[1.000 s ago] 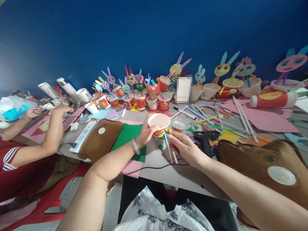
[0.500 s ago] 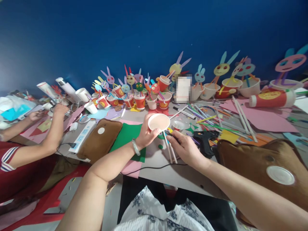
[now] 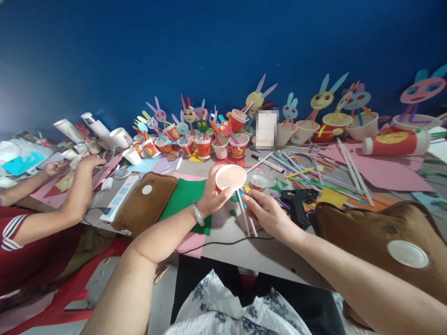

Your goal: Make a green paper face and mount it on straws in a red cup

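My left hand (image 3: 213, 194) is closed round a paper cup (image 3: 231, 177), whose open mouth tilts up toward me. Just right of the cup, my right hand (image 3: 267, 211) has thumb and forefinger pinched together by its lower side. A small blue bit shows at these fingertips, but I cannot make out what they hold. Two white sticks (image 3: 246, 215) slant down from under the cup, between my hands; whether they are fixed to it is hidden. Beyond my right hand lies a black glue gun (image 3: 299, 203).
Paper-cup rabbit figures (image 3: 203, 139) line the blue wall. Loose coloured sticks (image 3: 300, 163) and pink paper (image 3: 384, 167) cover the right side. Brown cushions (image 3: 370, 246) flank me. Green paper (image 3: 185, 200), a power strip (image 3: 120, 197) and a co-worker's arm (image 3: 75, 195) are left. A cable (image 3: 223, 243) crosses in front.
My right fingers have shifted slightly at the cup's side, and a dark tip seen there before no longer shows. The cup stays in place. The co-worker's hands have moved a little.
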Demonstrator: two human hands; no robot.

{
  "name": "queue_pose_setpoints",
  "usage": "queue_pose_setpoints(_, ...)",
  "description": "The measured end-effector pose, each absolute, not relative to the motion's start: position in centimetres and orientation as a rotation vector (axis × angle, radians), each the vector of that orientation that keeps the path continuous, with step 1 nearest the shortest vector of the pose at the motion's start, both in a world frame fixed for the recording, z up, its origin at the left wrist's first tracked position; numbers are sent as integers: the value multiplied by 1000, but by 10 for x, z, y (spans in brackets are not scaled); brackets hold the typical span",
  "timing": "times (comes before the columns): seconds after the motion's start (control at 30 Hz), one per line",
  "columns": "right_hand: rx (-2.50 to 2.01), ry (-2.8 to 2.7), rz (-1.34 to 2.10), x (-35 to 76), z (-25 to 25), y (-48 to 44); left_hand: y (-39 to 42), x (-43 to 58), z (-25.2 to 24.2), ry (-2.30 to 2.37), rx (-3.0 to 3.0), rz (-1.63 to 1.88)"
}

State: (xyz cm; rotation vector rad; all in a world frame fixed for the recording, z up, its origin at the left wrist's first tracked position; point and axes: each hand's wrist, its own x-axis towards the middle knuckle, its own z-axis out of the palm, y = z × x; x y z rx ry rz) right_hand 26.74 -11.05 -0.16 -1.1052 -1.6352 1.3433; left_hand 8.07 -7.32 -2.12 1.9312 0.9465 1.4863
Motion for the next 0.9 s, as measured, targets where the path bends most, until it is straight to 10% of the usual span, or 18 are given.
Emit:
queue_pose_setpoints(0.13, -993, -1435, 1811, 267, 0, -112, -75, 81, -19, 962, 1935, 1488)
queue_pose_setpoints(0.37, -1152, -1754, 1016, 269, -2, -109, -74, 82, -23, 936, 1954, 1494)
queue_pose_setpoints(0.57, -1025, -1641, 1592, 269, 0, -110, -73, 82, -23, 953, 1963, 1500)
queue_pose_setpoints(0.8, -1197, -1876, 793, 272, -6, -107, -71, 82, -27, 945, 1980, 1537)
queue_pose_setpoints(0.9, -1155, -1833, 1015, 272, -4, -107, -72, 82, -24, 949, 1986, 1529)
